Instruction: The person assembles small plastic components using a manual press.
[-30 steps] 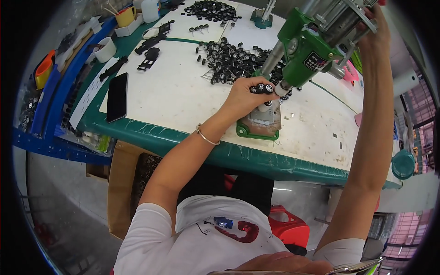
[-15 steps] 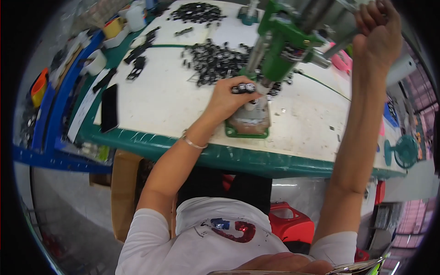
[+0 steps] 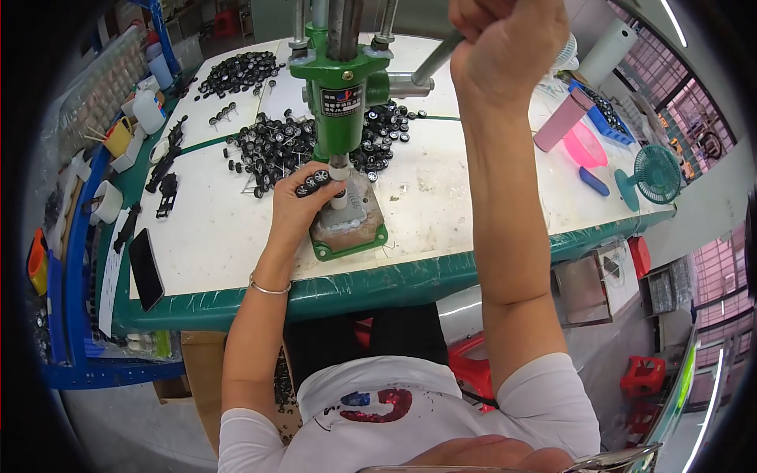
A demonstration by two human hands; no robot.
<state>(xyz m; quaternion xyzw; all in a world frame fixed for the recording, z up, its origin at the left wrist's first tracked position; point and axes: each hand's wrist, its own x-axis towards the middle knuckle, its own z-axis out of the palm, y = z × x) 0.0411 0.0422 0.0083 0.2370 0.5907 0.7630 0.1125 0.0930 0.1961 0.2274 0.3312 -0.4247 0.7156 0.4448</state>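
Note:
A green hand press (image 3: 341,110) stands in front of me on the white-topped table. My left hand (image 3: 296,203) is closed on several small black wheels (image 3: 314,183) with silvery hubs. Its fingertips are at a white post (image 3: 339,197) on the press base (image 3: 349,236), right under the ram (image 3: 339,164). Whether they pinch another part there is hidden. Raised at the upper right, my right hand (image 3: 512,51) is wrapped around the metal lever (image 3: 436,61) of the press.
Loose black wheels, some on axles, form a heap (image 3: 276,146) behind the press and a farther pile (image 3: 240,72). A phone (image 3: 146,270) and black plastic parts (image 3: 166,195) lie left. To the right are a pink cup (image 3: 561,120), a pink bowl (image 3: 585,144) and a green fan (image 3: 656,175).
The view has turned, so the press and table appear farther left and lower. Both hands keep their holds, the left at the ram and the right on the lever.

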